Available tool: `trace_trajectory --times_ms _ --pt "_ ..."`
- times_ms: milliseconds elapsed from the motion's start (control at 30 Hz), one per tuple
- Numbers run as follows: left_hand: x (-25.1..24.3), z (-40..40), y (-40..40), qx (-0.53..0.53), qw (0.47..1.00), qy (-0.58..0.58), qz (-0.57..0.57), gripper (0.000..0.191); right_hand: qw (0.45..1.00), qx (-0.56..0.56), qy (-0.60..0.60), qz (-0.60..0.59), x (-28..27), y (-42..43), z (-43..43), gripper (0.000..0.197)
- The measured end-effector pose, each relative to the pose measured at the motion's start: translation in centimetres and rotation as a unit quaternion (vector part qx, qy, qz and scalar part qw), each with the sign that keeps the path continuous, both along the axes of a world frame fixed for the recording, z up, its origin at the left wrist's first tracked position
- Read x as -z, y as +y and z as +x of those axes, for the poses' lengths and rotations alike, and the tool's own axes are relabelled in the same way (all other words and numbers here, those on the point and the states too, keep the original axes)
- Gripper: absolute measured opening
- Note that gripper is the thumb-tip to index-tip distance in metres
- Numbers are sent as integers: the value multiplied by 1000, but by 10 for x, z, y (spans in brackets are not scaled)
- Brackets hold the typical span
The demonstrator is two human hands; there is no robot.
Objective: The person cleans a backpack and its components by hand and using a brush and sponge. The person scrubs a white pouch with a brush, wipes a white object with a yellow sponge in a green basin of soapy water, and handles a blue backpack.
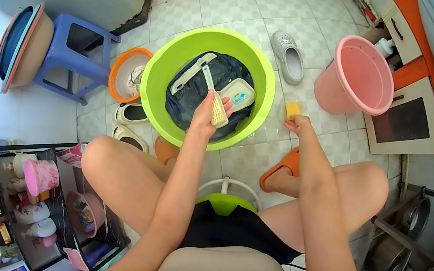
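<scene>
My left hand (pixel 206 113) is closed round a long-handled scrubbing brush (pixel 219 111), bristles facing up, above the green basin (pixel 266 100). Inside the basin lies dark wet fabric (pixel 187 109). On that fabric rest a long white plastic piece (pixel 193 73) and a pale plastic dish (pixel 238 95) with a blue sticker. To the right of the basin, my right hand (pixel 297 124) touches a yellow sponge or soap block (pixel 293 109) near the floor; whether the fingers grip it is not clear.
A pink bucket (pixel 356 77) and a grey clog (pixel 289 57) stand right of the basin. On its left are an orange-rimmed bowl (pixel 117 75), a blue plastic stool (pixel 77 56) and cream clogs (pixel 132 115). A shelf of bottles (pixel 32 212) is at lower left, a metal rack (pixel 406 240) at lower right.
</scene>
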State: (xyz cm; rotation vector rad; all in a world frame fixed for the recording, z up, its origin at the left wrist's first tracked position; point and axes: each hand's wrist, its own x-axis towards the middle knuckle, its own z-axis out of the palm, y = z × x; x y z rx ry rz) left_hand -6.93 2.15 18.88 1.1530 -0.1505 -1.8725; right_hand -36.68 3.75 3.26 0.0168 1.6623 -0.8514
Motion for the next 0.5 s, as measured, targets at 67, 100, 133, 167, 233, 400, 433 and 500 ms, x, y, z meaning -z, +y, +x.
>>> trace_trajectory --times_ms 67,100,133,167,233,400,433,500 --pt "0 -1 -2 19 1000 -10 -11 30 1000 6 -13 17 -2 1 -7 22" --pt "3 12 -1 8 1000 -18 -12 30 999 -26 21 43 -16 -3 11 23" --pt "5 21 -1 16 999 -39 -21 30 995 -55 59 67 -33 -7 26 24" --pt "6 21 -1 31 998 -53 -30 30 994 -56 61 65 -44 -9 30 24" --pt "4 20 0 73 995 -64 -35 30 843 -88 530 -36 -68 -17 37 27" --pt "2 31 10 272 943 -162 -99 28 596 -328 518 -520 -171 -50 115 37" --pt "-2 29 12 265 946 -158 -101 28 502 -441 491 -559 -183 -53 131 39" --pt "-14 25 17 359 906 -158 -157 29 269 -497 568 -598 -176 -33 157 36"
